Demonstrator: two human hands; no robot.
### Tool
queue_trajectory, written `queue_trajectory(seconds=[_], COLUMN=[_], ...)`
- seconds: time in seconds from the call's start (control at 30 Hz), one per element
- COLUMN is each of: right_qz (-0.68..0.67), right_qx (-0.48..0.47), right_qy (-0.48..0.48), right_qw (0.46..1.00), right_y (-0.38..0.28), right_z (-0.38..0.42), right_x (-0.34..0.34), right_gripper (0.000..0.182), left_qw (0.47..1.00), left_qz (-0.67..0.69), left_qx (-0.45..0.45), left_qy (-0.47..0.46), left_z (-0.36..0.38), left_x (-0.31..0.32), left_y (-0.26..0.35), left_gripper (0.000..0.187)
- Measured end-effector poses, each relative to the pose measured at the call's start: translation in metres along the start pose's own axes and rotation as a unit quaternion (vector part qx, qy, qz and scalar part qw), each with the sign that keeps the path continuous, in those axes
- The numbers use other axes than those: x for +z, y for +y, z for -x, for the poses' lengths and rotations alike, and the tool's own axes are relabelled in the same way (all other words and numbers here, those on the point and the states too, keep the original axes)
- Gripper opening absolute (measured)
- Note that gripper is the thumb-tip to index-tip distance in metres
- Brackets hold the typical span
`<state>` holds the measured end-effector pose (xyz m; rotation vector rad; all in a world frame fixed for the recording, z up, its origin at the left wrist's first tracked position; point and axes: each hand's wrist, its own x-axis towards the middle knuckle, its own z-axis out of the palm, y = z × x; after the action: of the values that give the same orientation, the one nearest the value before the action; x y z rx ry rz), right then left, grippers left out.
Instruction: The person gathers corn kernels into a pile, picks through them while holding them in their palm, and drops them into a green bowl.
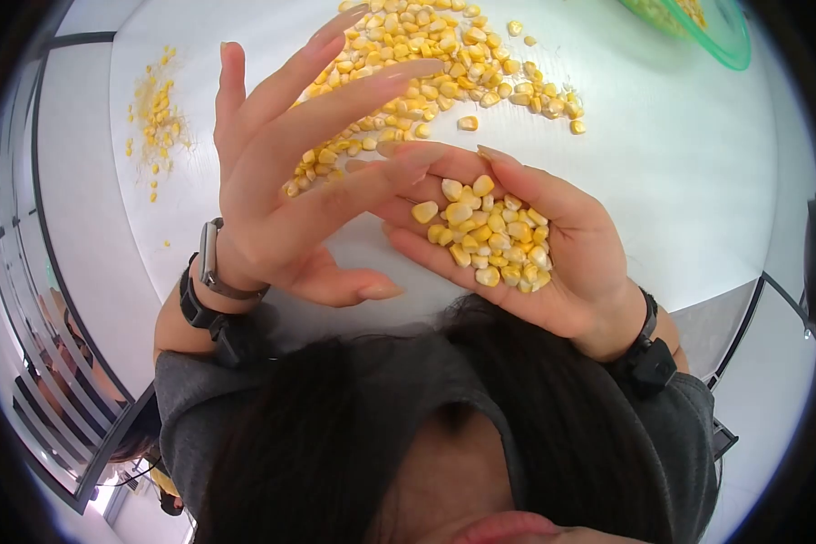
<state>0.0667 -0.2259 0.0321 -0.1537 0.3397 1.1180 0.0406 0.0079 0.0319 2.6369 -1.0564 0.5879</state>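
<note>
My left hand (pixel 290 172), wearing a watch (pixel 210 258), hovers with its fingers spread and nothing visible held. Its index fingertip overlaps the fingertips of my right hand (pixel 580 254) in view; whether they touch I cannot tell. Palm up and cupped, my right hand carries a heap of loose yellow corn kernels (pixel 494 231). Beyond both hands, a large pile of kernels (pixel 408 54) lies spread on the white table (pixel 680 181), partly hidden behind my left fingers. One kernel (pixel 468 123) sits apart just beyond my right fingertips.
A green translucent container (pixel 734 45) stands at the far right edge of the table. Small yellow bits with fine strands (pixel 161 113) lie at the far left. Dark wrist devices (pixel 648 363) are on my wrists. A striped panel (pixel 72 363) stands beyond the table's left edge.
</note>
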Motion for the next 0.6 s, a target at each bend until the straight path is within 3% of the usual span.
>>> queue_trajectory(seconds=[0.17, 0.23, 0.27, 0.33, 0.37, 0.43, 0.6], right_qz=[-0.014, -0.008, -0.006, -0.002, -0.005, -0.011, 0.006], right_qx=[0.004, 0.004, 0.006, 0.006, 0.007, 0.007, 0.008], right_qy=[0.009, 0.006, -0.001, -0.008, -0.007, -0.004, 0.010], right_qw=[1.000, 1.000, 1.000, 1.000, 1.000, 1.000, 1.000], right_y=[0.001, 0.001, 0.001, 0.000, 0.000, 0.000, -0.002], right_z=[-0.001, 0.000, 0.000, -0.001, -0.001, -0.001, 0.000], right_x=[0.000, -0.001, -0.001, 0.000, 0.000, -0.001, -0.002], right_gripper=[0.051, 0.051, 0.051, 0.051, 0.051, 0.050, 0.048], left_qw=[0.997, 0.972, 0.972, 0.979, 0.979, 0.998, 0.998], left_qz=[0.002, 0.067, 0.067, 0.026, 0.026, 0.024, 0.050], left_qx=[-0.065, -0.224, -0.224, -0.183, -0.183, -0.057, 0.034], left_qy=[-0.036, 0.007, 0.007, -0.089, -0.089, -0.002, -0.023], left_z=[0.002, -0.009, -0.002, 0.015, 0.014, 0.002, -0.007], left_x=[-0.004, -0.002, -0.004, -0.010, -0.007, 0.001, 0.004], left_y=[0.011, 0.025, 0.022, 0.012, 0.007, -0.003, 0.011], left_gripper=[0.077, 0.077, 0.077, 0.078, 0.078, 0.078, 0.075])
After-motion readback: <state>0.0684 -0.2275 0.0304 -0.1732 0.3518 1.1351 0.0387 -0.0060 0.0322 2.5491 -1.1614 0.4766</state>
